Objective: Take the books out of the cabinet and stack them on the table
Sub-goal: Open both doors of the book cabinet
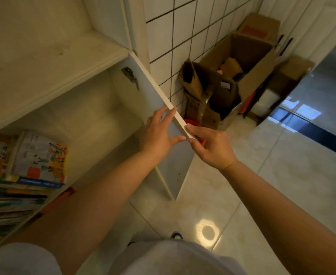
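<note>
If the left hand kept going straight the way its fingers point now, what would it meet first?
The left hand already touches the open cabinet door, fingertips at its top edge. Its fingers point up and right; beyond that edge the tiled wall probably comes first, with the cardboard boxes further right. Depth is unclear.

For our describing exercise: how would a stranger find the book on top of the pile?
Start at the open cabinet and look into its lower left corner, where a pile of books lies flat. The top book shows its whole pale cover with yellow edging and an orange patch; the others show only edges.
</note>
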